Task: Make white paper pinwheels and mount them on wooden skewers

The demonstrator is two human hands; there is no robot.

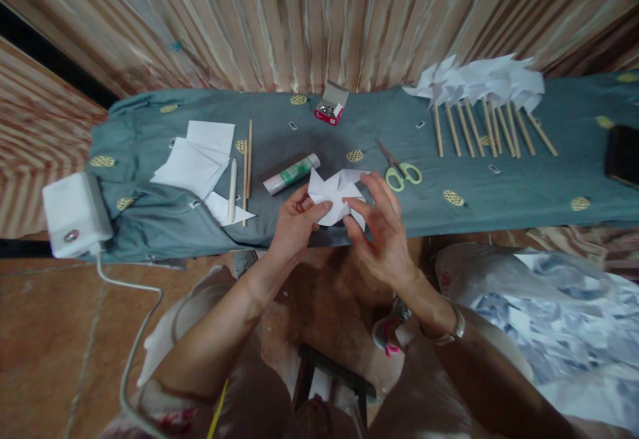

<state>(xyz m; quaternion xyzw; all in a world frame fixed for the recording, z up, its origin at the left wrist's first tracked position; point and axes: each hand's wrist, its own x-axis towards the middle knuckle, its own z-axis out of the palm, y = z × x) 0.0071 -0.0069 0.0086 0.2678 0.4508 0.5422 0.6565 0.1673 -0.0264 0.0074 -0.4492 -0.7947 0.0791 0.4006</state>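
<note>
Bare forearms [219, 326] run up from the bottom edge, a metal bangle [458, 326] on the right one; pale trouser legs [424, 392] below, cut off. Left hand [294, 223] pinches a white folded-paper pinwheel [335, 193], thumb on top, over the near edge of a grey-green patterned cloth [449, 173]. Right hand [382, 233] has fingers spread and bent over the pinwheel's right half, touching; can't tell if it grips. Its fingers hide some of that side; left fingertips under the paper hidden too. Just beyond: smooth white-and-green cylindrical tube [292, 173]. Right of the hands, scissors with pale-green loop handles [399, 171]; further back, a small red open carton [329, 116] of shiny bits, too small to identify. Left: flat white paper sheets [194, 163], thin straight wooden sticks [249, 159]. Far right: overlapping white pinwheels on sticks [484, 83], can't count the heads. Dark object [624, 156] cut off at right edge. Translucent plastic bag [459, 269], lower right, contents crumpled-looking, unclear.
</note>
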